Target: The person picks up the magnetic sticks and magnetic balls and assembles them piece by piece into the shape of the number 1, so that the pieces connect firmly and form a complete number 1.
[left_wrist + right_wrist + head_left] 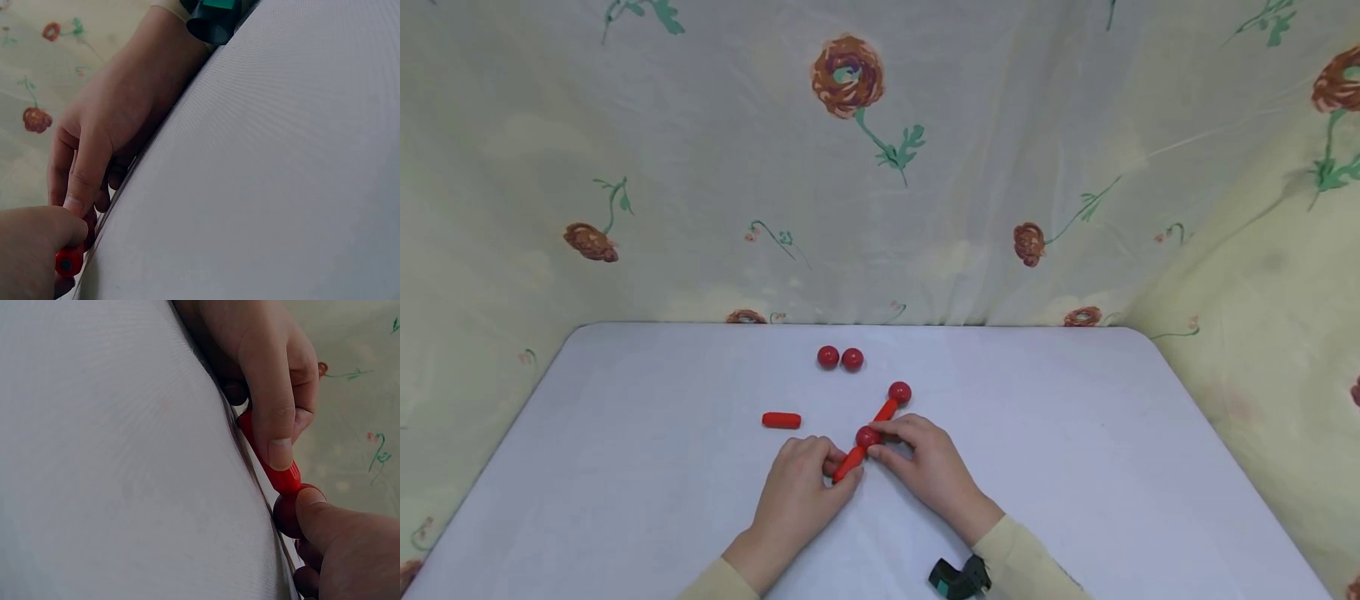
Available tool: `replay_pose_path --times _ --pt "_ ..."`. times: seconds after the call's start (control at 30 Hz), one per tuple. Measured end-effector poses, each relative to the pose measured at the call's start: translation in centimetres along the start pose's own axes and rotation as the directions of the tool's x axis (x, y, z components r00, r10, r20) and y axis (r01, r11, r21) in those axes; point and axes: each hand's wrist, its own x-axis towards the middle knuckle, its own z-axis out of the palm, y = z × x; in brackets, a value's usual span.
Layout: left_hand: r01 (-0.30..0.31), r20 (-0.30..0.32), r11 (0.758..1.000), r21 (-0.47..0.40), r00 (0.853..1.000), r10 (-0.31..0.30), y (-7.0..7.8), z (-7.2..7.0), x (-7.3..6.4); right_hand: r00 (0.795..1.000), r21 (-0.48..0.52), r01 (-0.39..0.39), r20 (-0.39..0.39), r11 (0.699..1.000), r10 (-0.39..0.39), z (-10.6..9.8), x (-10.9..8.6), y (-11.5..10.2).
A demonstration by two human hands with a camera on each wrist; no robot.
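Note:
My left hand (pixel 808 483) pinches a short red rod (pixel 850 463) between thumb and fingers. In the right wrist view this rod (pixel 273 464) has one end against a dark red ball (pixel 287 515). My right hand (pixel 928 467) grips that ball (pixel 868 437) with thumb and forefinger. A second red rod (pixel 886 411) runs on from the ball's far side, with another red ball (pixel 899 392) at its far end. Together they form one nearly straight line. In the left wrist view the near rod's end (pixel 67 261) shows a dark hole.
Two loose red balls (pixel 840 358) sit side by side toward the table's back. A single red rod (pixel 782 420) lies left of the hands. The white table (pixel 1075 417) backs onto a flowered curtain (pixel 715 150). A black wrist device (pixel 961 578) is by my right sleeve.

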Motion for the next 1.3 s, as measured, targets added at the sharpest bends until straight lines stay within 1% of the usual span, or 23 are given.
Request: replay_pose_path --times 0.2,0.37,0.5,0.63,0.7,0.77,0.87,0.93,1.03,1.13,1.3 --pt "0.006 0.017 1.000 0.005 1.000 -0.006 0.0 -0.2 0.0 0.999 -0.012 0.031 -0.021 0.999 -0.032 0.2 0.0 0.2" --pt "0.026 0.049 1.000 -0.003 0.998 -0.026 0.0 -0.3 0.1 0.999 -0.012 0.025 -0.026 1.000 -0.025 0.2 0.0 0.2" --pt "0.058 0.075 0.997 -0.044 0.996 -0.055 -0.2 -0.7 0.2 1.000 0.001 0.009 -0.019 1.000 -0.009 0.2 0.1 0.1" --pt "0.087 0.078 0.991 -0.100 0.994 -0.079 -0.6 -1.9 0.8 1.000 0.007 0.010 -0.016 1.000 -0.010 0.2 0.1 0.1" --pt "0.086 0.063 0.991 -0.100 0.995 -0.080 -0.7 -2.7 1.4 1.000 0.004 0.013 -0.019 1.000 -0.013 0.2 0.1 0.1" --pt "0.069 0.045 0.993 -0.096 0.997 -0.065 -1.1 -3.5 2.2 1.000 0.002 0.015 -0.021 1.000 -0.015 0.2 0.1 0.0" --pt "0.062 0.029 0.995 -0.075 0.998 -0.060 -1.6 -4.5 3.7 1.000 0.007 0.010 -0.023 1.000 -0.010 0.1 0.1 -0.1" --pt "0.060 0.032 0.996 -0.063 0.998 -0.058 -1.9 -5.0 4.8 1.000 0.011 0.003 -0.020 1.000 -0.003 0.2 0.1 -0.1" --pt "0.075 0.056 0.997 -0.033 0.996 -0.073 -2.2 -5.6 6.3 1.000 0.019 -0.004 -0.016 1.000 0.004 0.2 0.1 -0.1" --pt "0.091 0.096 0.996 0.002 0.991 -0.091 -2.3 -5.8 7.8 1.000 0.024 -0.008 -0.016 1.000 0.008 0.2 0.1 -0.2" --pt "0.088 0.164 0.994 0.069 0.982 -0.098 -2.5 -5.6 10.1 1.000 0.017 -0.001 -0.020 1.000 0.001 0.2 0.1 -0.1"
